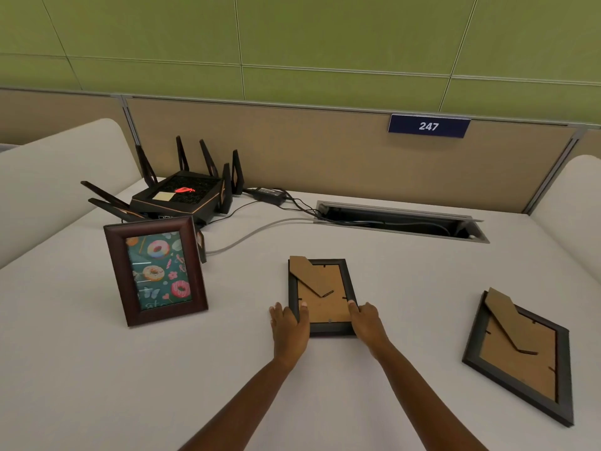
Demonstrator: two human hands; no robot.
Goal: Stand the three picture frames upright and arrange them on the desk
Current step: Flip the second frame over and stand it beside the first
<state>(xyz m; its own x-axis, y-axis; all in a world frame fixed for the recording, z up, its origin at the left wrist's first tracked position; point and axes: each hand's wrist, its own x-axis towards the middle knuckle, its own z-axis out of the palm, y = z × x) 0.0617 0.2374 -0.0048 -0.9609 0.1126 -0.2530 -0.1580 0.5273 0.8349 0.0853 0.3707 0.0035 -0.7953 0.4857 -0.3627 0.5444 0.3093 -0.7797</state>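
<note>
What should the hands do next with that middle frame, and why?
Probably lift the middle frame and swing out its cardboard stand: it lies face down, the left hand and right hand already at its sides.

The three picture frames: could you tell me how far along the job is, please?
Done: the donut-print frame stands upright at left. In hand: the left hand and right hand grip the middle frame, lying face-down. Left: the right frame lies face-down, untouched.
</note>
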